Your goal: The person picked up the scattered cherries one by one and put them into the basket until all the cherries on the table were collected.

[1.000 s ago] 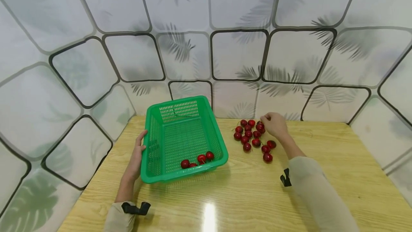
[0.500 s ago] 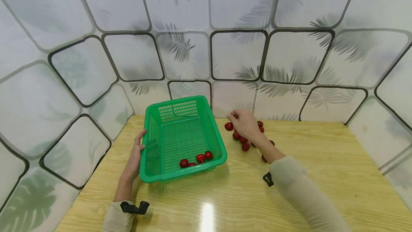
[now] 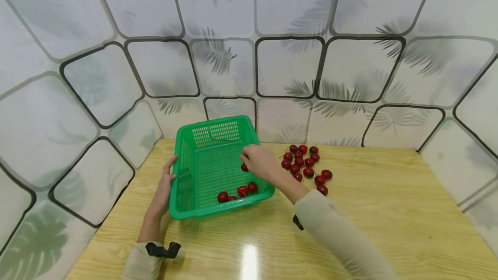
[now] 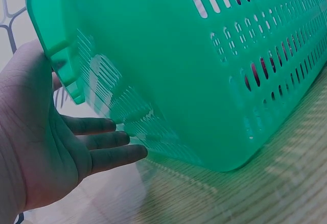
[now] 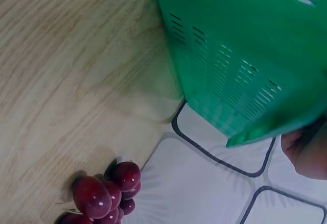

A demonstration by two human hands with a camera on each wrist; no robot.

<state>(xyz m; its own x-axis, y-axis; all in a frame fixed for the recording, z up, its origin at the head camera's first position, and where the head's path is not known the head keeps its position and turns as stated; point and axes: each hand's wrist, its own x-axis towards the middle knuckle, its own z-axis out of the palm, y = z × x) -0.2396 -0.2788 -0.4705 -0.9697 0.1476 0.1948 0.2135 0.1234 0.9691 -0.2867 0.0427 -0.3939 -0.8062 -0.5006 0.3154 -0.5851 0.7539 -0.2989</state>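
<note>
My right hand is over the right part of the green basket and pinches a cherry that hangs below its fingertips. In the right wrist view only part of this hand shows at the right edge, and the held cherry is hidden. My left hand touches the basket's left side. Its fingers are straight along the outer wall in the left wrist view. Several cherries lie inside the basket along its near wall.
On the wooden table, right of the basket, several loose cherries lie in a cluster. Three more cherries sit at its near right. A patterned wall stands behind the table.
My right hand has moved left from the far side of the cherry cluster to above the basket, bringing a cherry along. The left hand and basket have stayed in place.
</note>
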